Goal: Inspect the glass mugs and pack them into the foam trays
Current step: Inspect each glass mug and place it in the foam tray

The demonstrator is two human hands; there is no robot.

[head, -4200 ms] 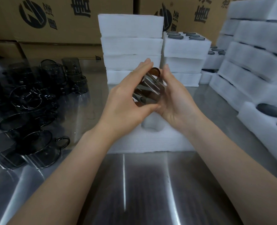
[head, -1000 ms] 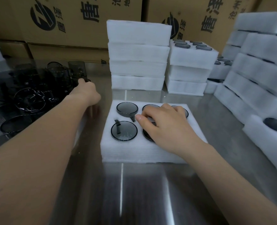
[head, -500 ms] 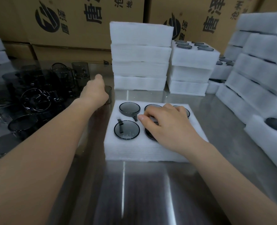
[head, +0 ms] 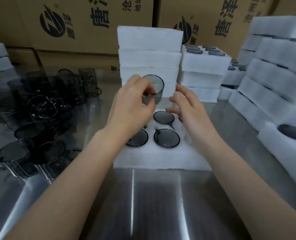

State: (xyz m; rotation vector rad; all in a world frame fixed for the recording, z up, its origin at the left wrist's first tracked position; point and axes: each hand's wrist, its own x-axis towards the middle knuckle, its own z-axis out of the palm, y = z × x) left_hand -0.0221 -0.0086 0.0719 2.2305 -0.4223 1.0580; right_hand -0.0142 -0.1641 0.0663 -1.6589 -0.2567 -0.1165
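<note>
My left hand [head: 131, 110] holds a smoky grey glass mug [head: 154, 88] in the air above the white foam tray [head: 161, 158], its round end tilted toward me. My right hand [head: 188, 108] hovers just right of the mug with fingers spread, apart from the glass. In the tray, several dark mugs sit in their holes, among them one at the back middle [head: 163, 117] and one at the front middle [head: 166, 138]. My arms hide the tray's left and right holes.
A cluster of loose grey mugs [head: 38, 108] covers the steel table [head: 152, 205] at the left. Stacks of foam trays [head: 149, 56] stand behind the tray, filled ones [head: 204, 63] to the right and far right [head: 279, 75]. Cardboard boxes [head: 91, 23] line the back.
My left hand has brought a mug from the pile at the left to above the tray. My right hand has lifted off the tray toward that mug.
</note>
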